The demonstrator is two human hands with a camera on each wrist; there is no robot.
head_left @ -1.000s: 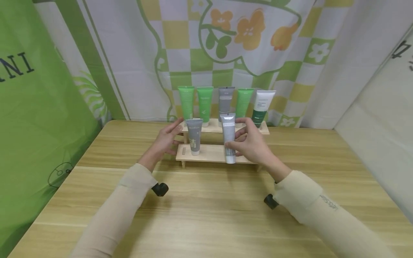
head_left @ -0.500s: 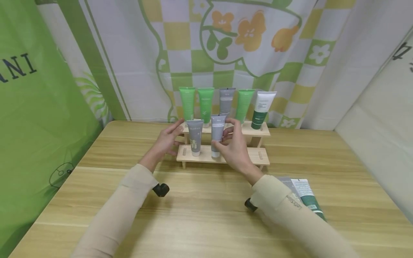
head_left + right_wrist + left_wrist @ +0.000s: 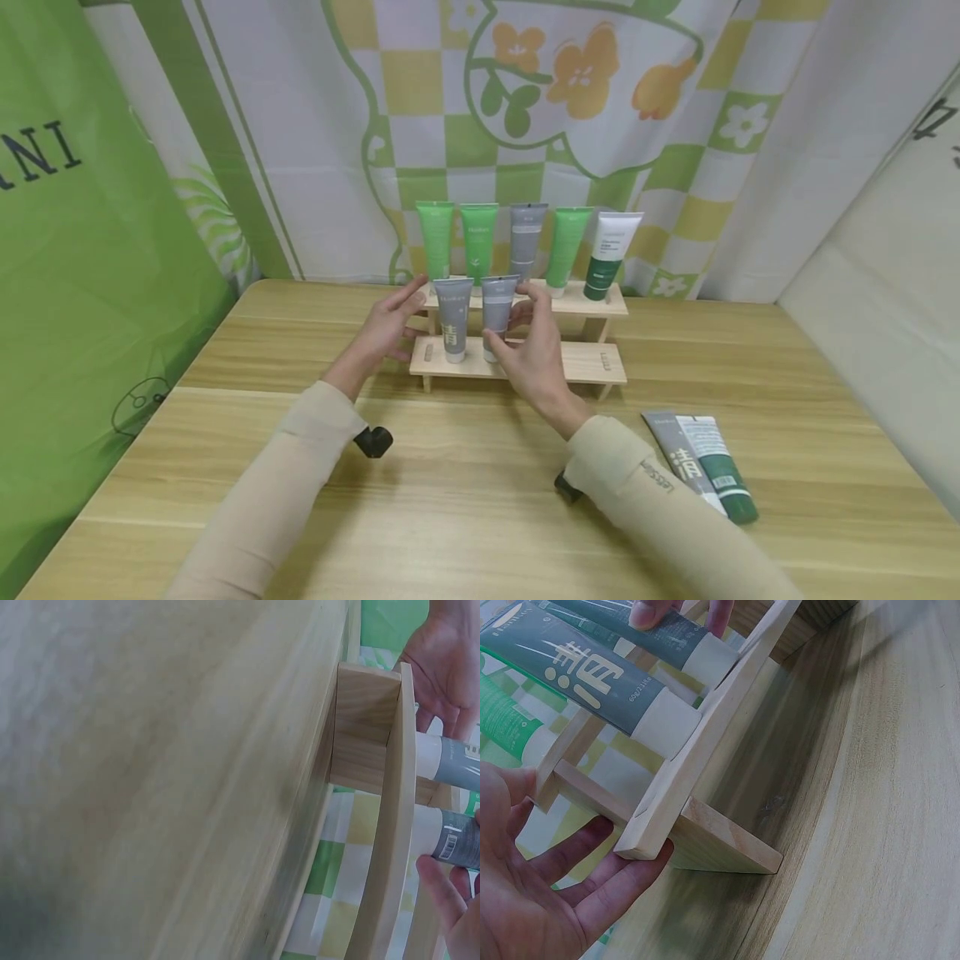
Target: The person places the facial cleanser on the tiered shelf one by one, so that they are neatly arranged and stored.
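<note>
On the lower step of a two-step wooden stand (image 3: 588, 362), my right hand (image 3: 534, 354) pinches a grey squeeze tube (image 3: 497, 300) between thumb and fingers. The tube stands upright, its white cap (image 3: 426, 829) right at the step's surface. Just left of it is another upright grey tube (image 3: 453, 312) with large pale lettering. My left hand (image 3: 386, 329) touches the left end of the stand, its fingers (image 3: 619, 896) extended against the lower step's end and its thumb near the upper step.
On the upper step stand several tubes: two green tubes (image 3: 478, 242) at the left, a grey one (image 3: 528, 233), another green tube (image 3: 567, 250) and a white-and-green tube (image 3: 611, 254). A grey tube (image 3: 684, 458) and a white-and-green tube (image 3: 720, 467) lie on the table (image 3: 450, 500) at right.
My right hand has brought the grey tube left and down onto the lower step, beside the other grey tube. The two lying tubes have come into sight from behind the right sleeve. My left hand stays put.
</note>
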